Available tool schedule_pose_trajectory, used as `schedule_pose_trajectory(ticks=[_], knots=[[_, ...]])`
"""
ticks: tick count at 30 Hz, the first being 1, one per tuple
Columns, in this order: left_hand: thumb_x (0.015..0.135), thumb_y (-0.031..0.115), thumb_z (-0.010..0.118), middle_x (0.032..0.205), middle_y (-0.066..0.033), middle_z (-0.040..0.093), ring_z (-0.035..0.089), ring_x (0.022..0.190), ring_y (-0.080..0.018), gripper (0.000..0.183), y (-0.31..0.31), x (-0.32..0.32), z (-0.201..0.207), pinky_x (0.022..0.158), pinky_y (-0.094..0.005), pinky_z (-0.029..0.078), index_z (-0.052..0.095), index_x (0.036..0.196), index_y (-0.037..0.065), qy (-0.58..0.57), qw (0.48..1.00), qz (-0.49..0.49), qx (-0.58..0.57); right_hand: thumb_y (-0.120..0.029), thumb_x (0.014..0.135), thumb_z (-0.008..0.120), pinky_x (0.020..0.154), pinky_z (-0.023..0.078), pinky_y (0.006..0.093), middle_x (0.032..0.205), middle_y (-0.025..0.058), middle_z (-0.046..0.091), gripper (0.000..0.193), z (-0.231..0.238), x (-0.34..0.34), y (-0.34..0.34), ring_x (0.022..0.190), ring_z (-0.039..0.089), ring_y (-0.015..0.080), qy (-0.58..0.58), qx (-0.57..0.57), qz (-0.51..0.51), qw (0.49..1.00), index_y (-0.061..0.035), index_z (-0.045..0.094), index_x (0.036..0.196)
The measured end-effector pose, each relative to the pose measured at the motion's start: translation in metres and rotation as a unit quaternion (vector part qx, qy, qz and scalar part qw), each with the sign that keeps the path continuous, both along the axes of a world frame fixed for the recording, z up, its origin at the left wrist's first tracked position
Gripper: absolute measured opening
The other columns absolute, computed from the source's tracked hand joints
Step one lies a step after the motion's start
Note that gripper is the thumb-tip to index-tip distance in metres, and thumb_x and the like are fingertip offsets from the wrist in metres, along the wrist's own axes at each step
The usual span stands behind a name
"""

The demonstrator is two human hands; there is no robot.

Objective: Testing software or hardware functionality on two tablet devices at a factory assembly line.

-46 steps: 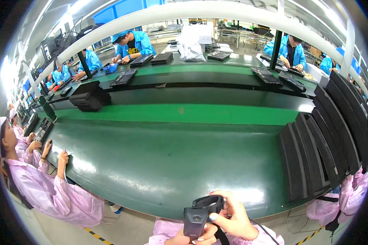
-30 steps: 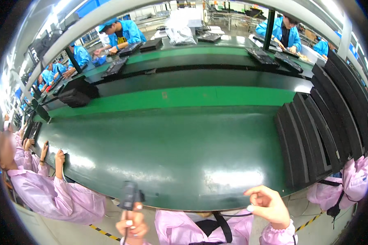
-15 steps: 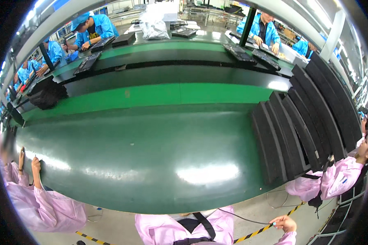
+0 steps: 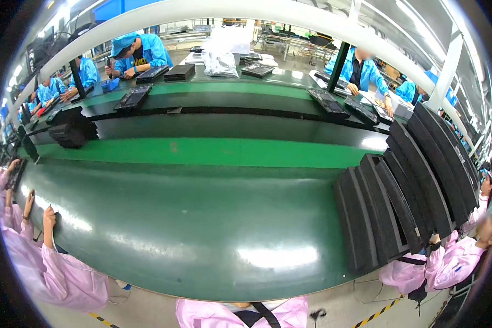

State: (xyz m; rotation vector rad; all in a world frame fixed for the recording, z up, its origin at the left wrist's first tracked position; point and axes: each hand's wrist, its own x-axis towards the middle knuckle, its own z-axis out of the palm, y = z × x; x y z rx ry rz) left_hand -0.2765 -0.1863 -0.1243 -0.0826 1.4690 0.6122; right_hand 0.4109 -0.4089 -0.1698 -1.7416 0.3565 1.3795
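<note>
Neither my left hand nor my right hand is in view. At the lower edge shows the front of my pink smock (image 4: 218, 312), with a black strap (image 4: 266, 315) across it. Just right of the smock is a small dark, cord-like thing (image 4: 317, 314), too blurred to name. Before me stretches a dark green worktable (image 4: 202, 229) with bright light reflections on it. Tall stacks of black foam trays (image 4: 361, 218) stand at its right end.
A pink-sleeved co-worker's hand (image 4: 49, 218) rests at the table's left edge; another person (image 4: 448, 257) stands by the foam trays. Beyond a bright green strip (image 4: 202, 150), people in blue handle flat dark devices (image 4: 328, 103). A dark stack (image 4: 71, 128) sits far left.
My right hand, seen at the lower right with a dark cord by its fingers, has left the picture. The view has tilted up, so the table sits lower.
</note>
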Motion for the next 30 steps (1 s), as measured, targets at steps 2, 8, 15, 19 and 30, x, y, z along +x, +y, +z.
schedule_pose_trajectory(ticks=[2, 8, 15, 19, 30], knots=[[0.079, 0.017, 0.051, 0.060, -0.0051, 0.046, 0.045, 0.048, -0.0141, 0.016, 0.001, 0.002, -0.001, 0.047, -0.0294, 0.040, 0.056, 0.088, 0.005, -0.001, 1.000, 0.002, -0.005, -0.010, 0.079, 0.054, 0.045, 0.032, 0.0241, 0.064, 0.0029, 0.053, 0.024, 0.002, 0.001, 0.012, 0.051, 0.043, 0.0118, -0.003, 0.003, 0.006, 1.000, 0.0047, 0.061, 0.097], [0.079, 0.017, 0.051, 0.059, -0.0049, 0.046, 0.044, 0.048, -0.0141, 0.015, -0.004, -0.001, -0.005, 0.047, -0.0296, 0.040, 0.055, 0.087, 0.004, -0.002, 1.000, 0.010, -0.015, -0.012, 0.079, 0.054, 0.046, 0.033, 0.0247, 0.066, 0.0031, 0.054, 0.025, -0.001, -0.002, 0.025, 0.052, 0.044, 0.0123, 0.001, -0.006, 0.018, 1.000, 0.0043, 0.060, 0.097], [0.080, 0.016, 0.050, 0.059, -0.0048, 0.045, 0.043, 0.047, -0.0140, 0.014, -0.008, -0.001, 0.007, 0.048, -0.0298, 0.040, 0.055, 0.086, 0.004, 0.005, 1.000, 0.009, -0.027, -0.014, 0.079, 0.054, 0.047, 0.034, 0.0255, 0.067, 0.0034, 0.054, 0.026, -0.007, -0.008, 0.035, 0.054, 0.045, 0.0130, 0.009, -0.006, 0.022, 1.000, 0.0037, 0.060, 0.099], [0.080, 0.016, 0.050, 0.058, -0.0047, 0.045, 0.043, 0.047, -0.0139, 0.014, -0.004, 0.006, 0.011, 0.048, -0.0299, 0.040, 0.054, 0.085, 0.004, 0.008, 1.000, 0.001, -0.023, -0.015, 0.080, 0.054, 0.048, 0.034, 0.0259, 0.068, 0.0035, 0.055, 0.027, -0.003, -0.008, 0.043, 0.055, 0.046, 0.0134, 0.008, 0.002, 0.024, 1.000, 0.0034, 0.060, 0.099], [0.080, 0.015, 0.049, 0.057, -0.0044, 0.044, 0.042, 0.046, -0.0137, 0.012, 0.000, 0.002, 0.011, 0.049, -0.0302, 0.040, 0.054, 0.084, 0.004, 0.022, 0.999, 0.001, -0.032, -0.019, 0.080, 0.054, 0.050, 0.036, 0.0270, 0.071, 0.0040, 0.056, 0.030, -0.011, -0.018, 0.052, 0.058, 0.048, 0.0145, 0.016, 0.011, 0.027, 0.999, 0.0026, 0.059, 0.101]])
